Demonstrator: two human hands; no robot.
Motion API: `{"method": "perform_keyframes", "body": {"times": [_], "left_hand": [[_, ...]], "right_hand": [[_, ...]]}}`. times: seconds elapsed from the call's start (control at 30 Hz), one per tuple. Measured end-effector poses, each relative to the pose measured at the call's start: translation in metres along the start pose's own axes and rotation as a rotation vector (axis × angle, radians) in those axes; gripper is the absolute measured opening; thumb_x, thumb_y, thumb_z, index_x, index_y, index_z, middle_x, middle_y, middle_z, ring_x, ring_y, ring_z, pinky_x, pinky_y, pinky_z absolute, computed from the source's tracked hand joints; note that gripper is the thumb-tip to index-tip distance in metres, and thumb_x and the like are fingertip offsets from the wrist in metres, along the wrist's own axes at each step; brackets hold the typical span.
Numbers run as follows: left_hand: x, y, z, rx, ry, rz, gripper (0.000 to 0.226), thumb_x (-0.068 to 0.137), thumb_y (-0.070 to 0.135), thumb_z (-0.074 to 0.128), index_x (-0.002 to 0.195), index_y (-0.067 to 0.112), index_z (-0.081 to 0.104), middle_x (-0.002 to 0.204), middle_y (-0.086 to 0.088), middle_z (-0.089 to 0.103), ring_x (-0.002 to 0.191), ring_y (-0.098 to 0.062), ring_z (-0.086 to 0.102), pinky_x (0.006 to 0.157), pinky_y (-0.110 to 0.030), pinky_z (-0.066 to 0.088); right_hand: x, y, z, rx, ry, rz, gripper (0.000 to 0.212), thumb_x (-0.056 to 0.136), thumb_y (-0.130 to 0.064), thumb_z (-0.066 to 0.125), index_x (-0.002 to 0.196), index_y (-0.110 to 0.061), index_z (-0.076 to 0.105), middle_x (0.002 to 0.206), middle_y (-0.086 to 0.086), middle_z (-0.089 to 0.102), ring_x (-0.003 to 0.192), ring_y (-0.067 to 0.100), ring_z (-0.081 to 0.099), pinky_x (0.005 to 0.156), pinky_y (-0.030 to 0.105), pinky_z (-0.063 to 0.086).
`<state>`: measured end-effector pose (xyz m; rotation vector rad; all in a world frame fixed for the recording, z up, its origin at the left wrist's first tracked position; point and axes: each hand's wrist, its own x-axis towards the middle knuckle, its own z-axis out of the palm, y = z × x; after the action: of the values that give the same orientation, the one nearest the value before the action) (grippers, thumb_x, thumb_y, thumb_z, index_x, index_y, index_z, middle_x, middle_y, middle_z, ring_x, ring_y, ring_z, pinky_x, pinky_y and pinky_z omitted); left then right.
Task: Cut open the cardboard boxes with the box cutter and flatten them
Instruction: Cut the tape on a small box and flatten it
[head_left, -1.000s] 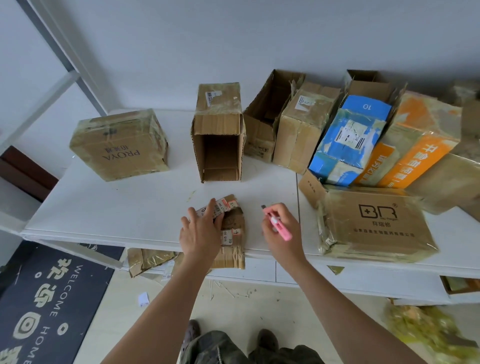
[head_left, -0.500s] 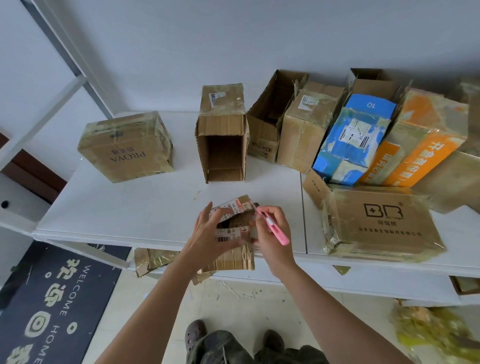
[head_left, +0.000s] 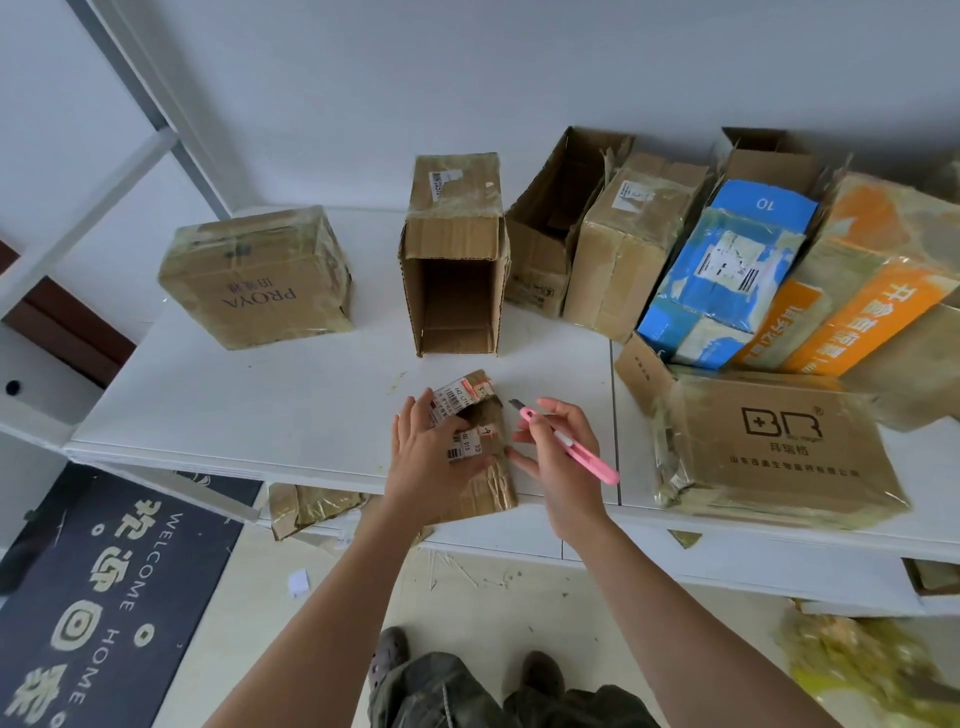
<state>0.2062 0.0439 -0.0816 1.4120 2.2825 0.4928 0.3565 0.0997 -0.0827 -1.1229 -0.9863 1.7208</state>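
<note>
Pink box cutter; brown small box with white-orange labels; white surface; blue box beside orange box.

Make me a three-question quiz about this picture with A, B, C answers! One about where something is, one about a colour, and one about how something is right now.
1. Where is the PROYA box?
A. on the table's left part
B. on the floor mat
C. inside the blue box

2. What colour is the box cutter?
A. green
B. pink
C. black

3. How is the tall box in the middle of the table?
A. taped shut
B. flattened
C. open at the end facing the person

Answers: 1 A, it sits on the white table left of the other boxes. 2 B, the right hand holds a pink handle. 3 C, its empty inside shows. The left hand presses on the small crushed box.
</note>
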Motion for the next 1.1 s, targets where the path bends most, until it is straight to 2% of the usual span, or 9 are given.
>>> {"method": "perform_keyframes", "body": {"times": [0.2,0.37,0.57,0.7,0.87,0.93,1.0,1.03,1.1], "left_hand": [[0.006,0.005,0.003,-0.078,0.066,-0.066,0.054,0.071,0.039,0.085,0.118,0.027,0.062,0.157,-0.013,0.021,0.145,-0.033,0.012,0.118,-0.044,0.016],[0.006,0.003,0.002,-0.091,0.055,-0.075,0.055,0.071,0.037,0.085,0.119,0.025,0.060,0.155,-0.012,0.023,0.143,-0.035,0.014,0.117,-0.045,0.019],[0.005,0.004,-0.002,-0.096,0.030,-0.070,0.049,0.073,0.034,0.084,0.116,0.027,0.060,0.156,-0.011,0.022,0.143,-0.034,0.013,0.116,-0.046,0.019],[0.005,0.004,-0.004,-0.114,0.021,-0.070,0.047,0.074,0.030,0.084,0.114,0.026,0.060,0.156,-0.011,0.022,0.143,-0.034,0.012,0.116,-0.046,0.019],[0.006,0.002,-0.010,-0.178,0.007,-0.086,0.051,0.069,0.033,0.087,0.112,0.024,0.063,0.153,-0.009,0.025,0.141,-0.030,0.016,0.116,-0.046,0.024],[0.006,0.000,-0.011,-0.144,0.015,-0.080,0.053,0.068,0.038,0.087,0.114,0.026,0.064,0.153,-0.007,0.027,0.140,-0.029,0.018,0.115,-0.045,0.024],[0.005,0.000,-0.012,-0.043,0.007,-0.076,0.060,0.067,0.051,0.083,0.120,0.030,0.063,0.154,-0.004,0.027,0.140,-0.028,0.017,0.114,-0.046,0.021],[0.006,0.000,-0.013,-0.003,-0.004,-0.082,0.064,0.067,0.058,0.080,0.123,0.034,0.061,0.154,-0.003,0.027,0.140,-0.027,0.017,0.114,-0.046,0.020],[0.006,0.000,-0.016,0.014,-0.022,-0.101,0.068,0.066,0.065,0.076,0.126,0.039,0.059,0.151,-0.002,0.031,0.136,-0.025,0.020,0.111,-0.044,0.019]], "right_hand": [[0.000,0.010,0.000,-0.009,-0.001,0.072,0.013,0.094,-0.002,0.060,0.086,-0.010,0.067,0.080,0.002,0.072,0.080,0.012,0.072,0.077,0.035,0.061],[0.003,0.014,-0.001,-0.052,-0.033,0.050,0.010,0.094,-0.001,0.058,0.090,-0.006,0.066,0.077,-0.001,0.071,0.078,0.010,0.070,0.078,0.035,0.061],[0.007,0.016,-0.006,-0.106,-0.114,0.035,0.020,0.093,0.001,0.059,0.078,-0.009,0.065,0.079,0.000,0.072,0.084,0.014,0.072,0.075,0.031,0.060],[0.005,0.015,-0.010,-0.124,-0.190,0.074,0.035,0.091,0.004,0.060,0.064,-0.018,0.067,0.076,0.006,0.071,0.077,0.022,0.067,0.075,0.033,0.059],[0.008,0.004,-0.016,-0.019,-0.161,0.072,0.013,0.092,0.002,0.061,0.082,-0.005,0.065,0.078,0.006,0.068,0.081,0.019,0.069,0.077,0.041,0.062],[0.012,-0.007,-0.022,-0.228,-0.049,-0.135,0.006,0.093,0.002,0.058,0.089,-0.001,0.061,0.085,0.002,0.068,0.083,0.021,0.069,0.071,0.039,0.061],[0.021,-0.018,-0.031,-0.650,0.090,-0.392,0.011,0.092,0.003,0.055,0.094,-0.004,0.064,0.092,0.006,0.067,0.084,0.024,0.064,0.069,0.036,0.054],[0.027,-0.023,-0.035,-0.880,0.096,-0.442,0.016,0.092,0.001,0.054,0.101,-0.006,0.065,0.095,0.008,0.066,0.086,0.024,0.062,0.070,0.035,0.052],[0.038,-0.030,-0.040,-1.263,0.014,-0.340,0.030,0.091,-0.002,0.054,0.119,-0.012,0.062,0.105,0.010,0.063,0.101,0.023,0.058,0.075,0.038,0.052]]}}
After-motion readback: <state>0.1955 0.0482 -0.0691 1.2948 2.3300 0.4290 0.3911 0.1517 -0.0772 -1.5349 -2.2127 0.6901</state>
